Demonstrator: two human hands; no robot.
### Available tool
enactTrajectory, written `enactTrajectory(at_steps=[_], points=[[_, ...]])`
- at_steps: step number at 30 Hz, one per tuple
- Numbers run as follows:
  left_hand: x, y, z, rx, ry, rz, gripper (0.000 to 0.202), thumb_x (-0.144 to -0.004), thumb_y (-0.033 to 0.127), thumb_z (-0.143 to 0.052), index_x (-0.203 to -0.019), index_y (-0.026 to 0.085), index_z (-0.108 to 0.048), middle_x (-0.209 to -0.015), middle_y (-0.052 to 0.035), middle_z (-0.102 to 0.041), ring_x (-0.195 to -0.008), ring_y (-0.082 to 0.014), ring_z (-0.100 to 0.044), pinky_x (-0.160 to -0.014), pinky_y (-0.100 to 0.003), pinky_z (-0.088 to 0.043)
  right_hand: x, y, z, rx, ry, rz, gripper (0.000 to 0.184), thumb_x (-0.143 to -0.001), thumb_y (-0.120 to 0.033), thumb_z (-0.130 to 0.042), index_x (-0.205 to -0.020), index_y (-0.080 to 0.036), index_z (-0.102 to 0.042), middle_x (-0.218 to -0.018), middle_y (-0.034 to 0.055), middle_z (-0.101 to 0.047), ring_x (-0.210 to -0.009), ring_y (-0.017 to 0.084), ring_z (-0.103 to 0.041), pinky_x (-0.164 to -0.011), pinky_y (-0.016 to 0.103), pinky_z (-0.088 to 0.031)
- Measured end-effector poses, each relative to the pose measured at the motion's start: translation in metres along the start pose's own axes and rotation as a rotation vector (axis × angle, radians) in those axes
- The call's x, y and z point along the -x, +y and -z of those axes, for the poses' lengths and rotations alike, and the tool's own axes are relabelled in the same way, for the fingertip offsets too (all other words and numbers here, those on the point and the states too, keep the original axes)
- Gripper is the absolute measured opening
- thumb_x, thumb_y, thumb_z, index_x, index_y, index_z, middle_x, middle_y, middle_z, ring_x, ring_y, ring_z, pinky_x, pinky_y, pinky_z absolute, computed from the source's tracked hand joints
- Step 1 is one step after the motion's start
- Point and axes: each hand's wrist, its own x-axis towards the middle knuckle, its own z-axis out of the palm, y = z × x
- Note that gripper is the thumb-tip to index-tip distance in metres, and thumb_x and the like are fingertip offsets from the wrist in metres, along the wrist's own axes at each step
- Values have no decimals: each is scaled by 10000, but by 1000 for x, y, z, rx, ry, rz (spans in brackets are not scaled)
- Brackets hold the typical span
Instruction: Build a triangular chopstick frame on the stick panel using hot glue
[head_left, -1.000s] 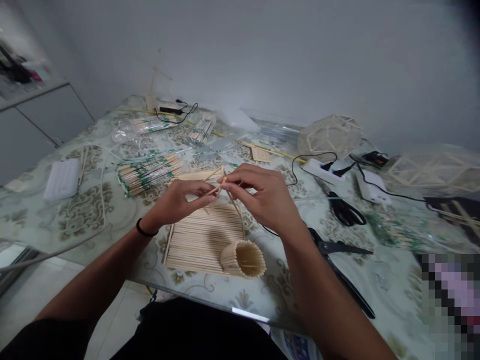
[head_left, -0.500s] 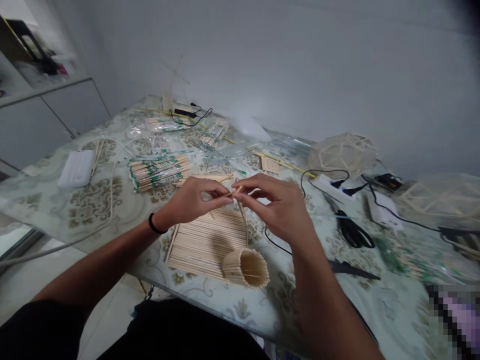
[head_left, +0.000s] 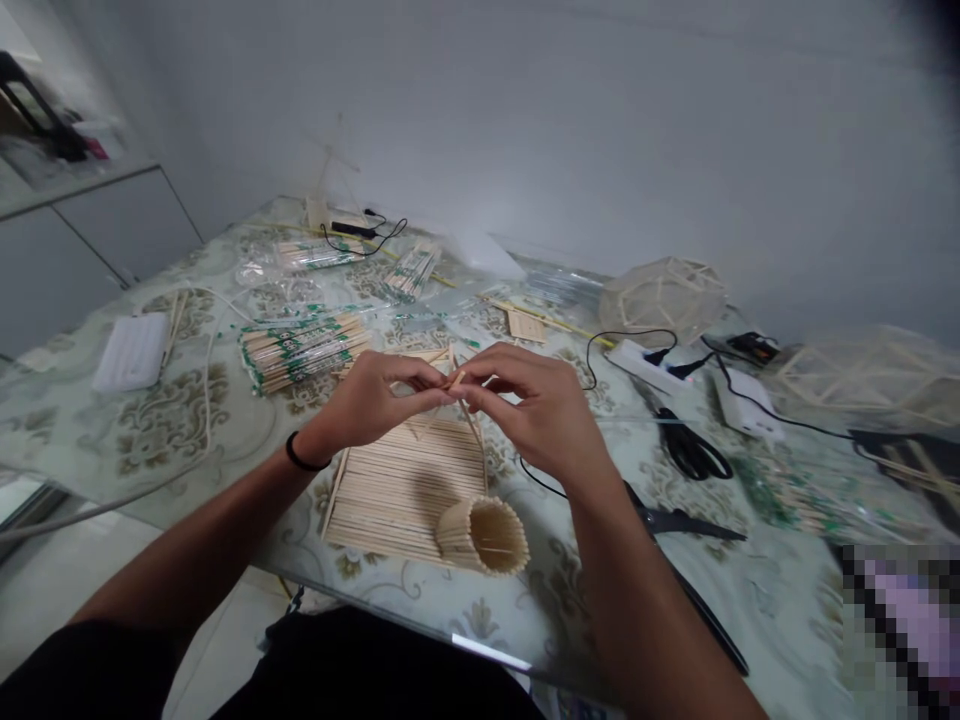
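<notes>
My left hand (head_left: 375, 400) and my right hand (head_left: 536, 405) meet above the table, both pinching one thin wooden stick (head_left: 455, 381) between fingertips. Below them lies a flat mat of glued sticks (head_left: 409, 485). A small round stick cup (head_left: 484, 535) lies on its side at the mat's near right corner. A black band circles my left wrist.
Bundles of wrapped sticks (head_left: 300, 345) lie at left, a white box (head_left: 131, 350) further left. Black scissors (head_left: 690, 450), a second pair of scissors (head_left: 679, 522), a white power strip (head_left: 645, 362) with cables and stick-frame models (head_left: 664, 290) sit at right. The glass table edge (head_left: 480, 650) runs near me.
The view shifted slightly; my hands stay together pinching the stick, with only small finger movements.
</notes>
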Motion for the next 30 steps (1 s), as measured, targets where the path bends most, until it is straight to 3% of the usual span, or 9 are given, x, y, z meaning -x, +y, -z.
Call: enactTrajectory(at_steps=[9, 13, 16, 25, 30], points=[[4, 4, -1, -72, 15, -69, 209, -957, 361, -735, -883, 166, -725, -831, -23, -763, -734, -107, -688, -725, -208, -547, -1, -2, -1, 19, 19, 20, 142, -986, -319, -729, -897, -214, -766, -867, 37, -775, -740, 155, -704, -656, 273, -557], [8, 2, -3, -79, 103, -141, 214, -912, 311, -784, -956, 195, -610, -915, -6, -659, -806, -108, -639, -769, -229, -546, -1, -6, -1, 42, 15, 56, 212, -1010, -384, -697, -891, -217, -752, -852, 45, -768, -749, 164, -695, -690, 290, -551], [8, 0, -3, -105, 105, -206, 194, -924, 253, -759, -938, 206, -571, -876, 10, -591, -817, -115, -577, -771, -247, -505, -2, -7, -1, 43, -1, 59, 246, -1017, -413, -683, -892, -211, -750, -836, 46, -760, -733, 161, -681, -682, 287, -535], [10, 4, 3, -76, 65, -269, 108, -894, 172, -794, -910, 215, -697, -898, -3, -642, -862, -119, -602, -790, -257, -489, 0, -21, 3, -84, -20, -2, 144, -962, -292, -765, -865, -186, -773, -801, 15, -736, -707, 129, -666, -689, 259, -514], [10, 12, 6, 174, 48, -282, 153, -840, 110, -829, -910, 220, -750, -875, -14, -710, -879, -142, -652, -837, -288, -529, 3, -37, 4, -194, 6, -67, 211, -965, -363, -756, -838, -196, -767, -791, 6, -729, -698, 126, -642, -696, 264, -519]])
